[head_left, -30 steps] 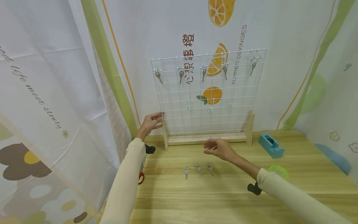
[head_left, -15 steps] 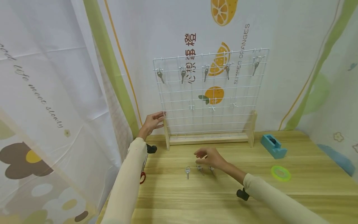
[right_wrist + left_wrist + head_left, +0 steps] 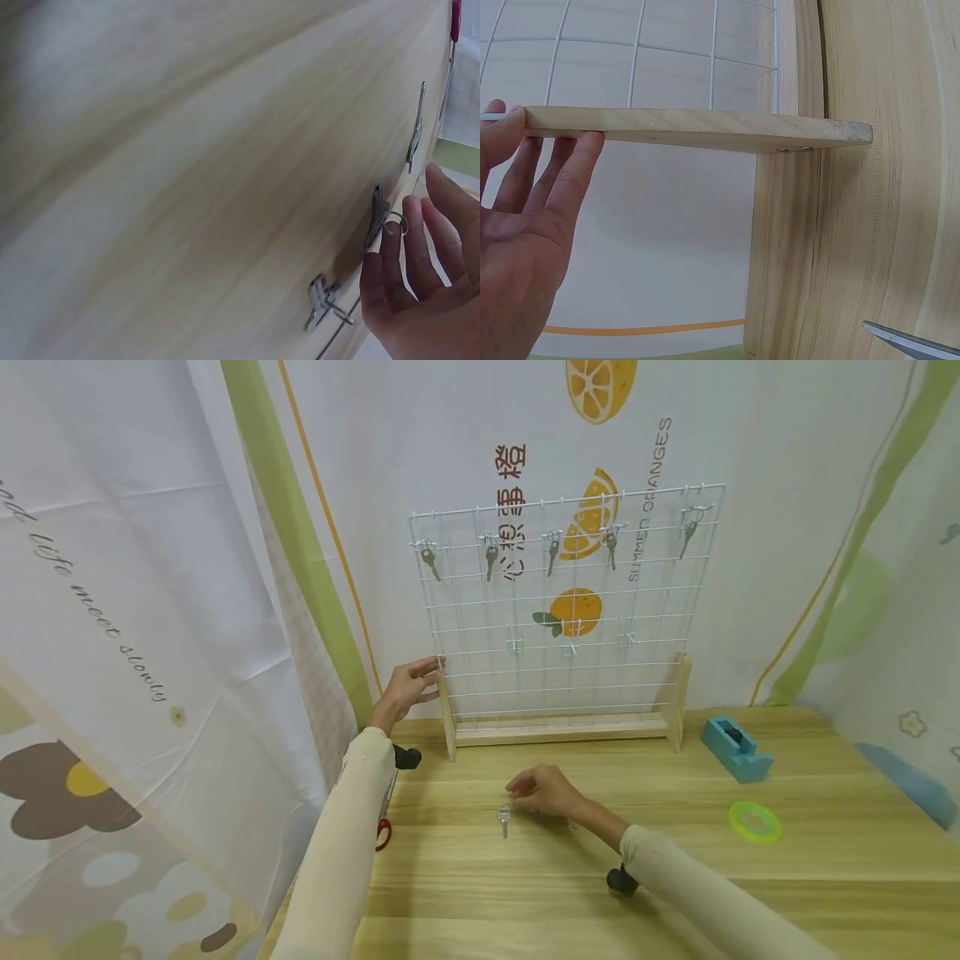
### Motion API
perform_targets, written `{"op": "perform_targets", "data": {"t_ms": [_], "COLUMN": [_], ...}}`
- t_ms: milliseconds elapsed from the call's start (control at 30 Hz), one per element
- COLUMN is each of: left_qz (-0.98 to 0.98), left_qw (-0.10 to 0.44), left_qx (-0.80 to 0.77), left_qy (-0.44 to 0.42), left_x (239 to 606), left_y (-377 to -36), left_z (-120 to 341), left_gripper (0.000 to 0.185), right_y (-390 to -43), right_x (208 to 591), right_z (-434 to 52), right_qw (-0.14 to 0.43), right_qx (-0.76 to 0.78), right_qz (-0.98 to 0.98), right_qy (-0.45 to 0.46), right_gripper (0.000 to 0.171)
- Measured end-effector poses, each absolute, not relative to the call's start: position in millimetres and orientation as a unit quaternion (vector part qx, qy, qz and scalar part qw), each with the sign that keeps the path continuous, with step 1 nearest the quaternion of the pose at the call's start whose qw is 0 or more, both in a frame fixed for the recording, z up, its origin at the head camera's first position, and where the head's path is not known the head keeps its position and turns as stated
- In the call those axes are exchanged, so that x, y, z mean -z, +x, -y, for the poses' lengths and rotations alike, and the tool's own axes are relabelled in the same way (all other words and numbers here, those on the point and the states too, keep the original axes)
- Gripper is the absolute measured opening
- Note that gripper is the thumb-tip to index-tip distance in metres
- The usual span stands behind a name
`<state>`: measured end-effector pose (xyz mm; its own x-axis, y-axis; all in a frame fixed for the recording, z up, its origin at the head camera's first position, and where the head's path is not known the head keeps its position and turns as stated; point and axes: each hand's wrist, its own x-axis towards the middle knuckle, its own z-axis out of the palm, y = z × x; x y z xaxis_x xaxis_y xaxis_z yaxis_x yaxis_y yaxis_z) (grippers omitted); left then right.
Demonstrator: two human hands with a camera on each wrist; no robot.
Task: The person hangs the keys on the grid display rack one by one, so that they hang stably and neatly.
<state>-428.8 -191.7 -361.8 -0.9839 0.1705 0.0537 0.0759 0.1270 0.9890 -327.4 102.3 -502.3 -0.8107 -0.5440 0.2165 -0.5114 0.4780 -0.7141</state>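
Wooden surface (image 3: 675, 877) under both hands, printed curtain backdrop (image 3: 150, 568) behind and left of the left hand. White wire grid rack (image 3: 566, 610) on a wooden base stands just beyond the right hand; left hand (image 3: 407, 687) holds its left wooden upright (image 3: 697, 129), fingers straight along the post, thumb on the far side, open-fingered brace, same spot as a second ago. Five keys hang along the rack's top row (image 3: 552, 550), well above both hands. Blue tape dispenser (image 3: 735, 748) and green tape ring (image 3: 754, 822) lie well right of the right hand. Red-handled scissors (image 3: 381, 835) sit beside the left forearm. Right hand (image 3: 542, 790) has come down and leftward since the earlier frames, from hovering near the rack base to resting low on the surface over the row of loose keys. Its fingers are loosely curled, tips at the middle key (image 3: 377, 216); in the wrist view a fingertip touches that key's ring, not clamped on it yet. Left key (image 3: 503, 818) lies just left of the right hand, in plain view; the third key (image 3: 325, 301) lies under the palm side, hidden in the head view.
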Motion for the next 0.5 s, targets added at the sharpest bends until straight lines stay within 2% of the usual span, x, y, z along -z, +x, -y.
{"op": "perform_targets", "data": {"t_ms": [200, 500], "left_qz": [-0.751, -0.749], "left_qw": [0.033, 0.03], "left_qx": [-0.655, -0.657], "left_qy": [0.08, 0.082], "left_x": [362.0, 362.3], "left_y": [-428.3, -429.0], "left_z": [190.0, 190.4], "left_gripper": [0.048, 0.047], "right_y": [-323.3, -318.8], "right_x": [502.8, 503.0], "right_z": [-95.5, -94.4], "right_qw": [0.041, 0.027], "right_qx": [0.375, 0.357], "right_qz": [-0.874, -0.873], "right_qy": [-0.305, -0.332], "right_gripper": [0.03, 0.019]}}
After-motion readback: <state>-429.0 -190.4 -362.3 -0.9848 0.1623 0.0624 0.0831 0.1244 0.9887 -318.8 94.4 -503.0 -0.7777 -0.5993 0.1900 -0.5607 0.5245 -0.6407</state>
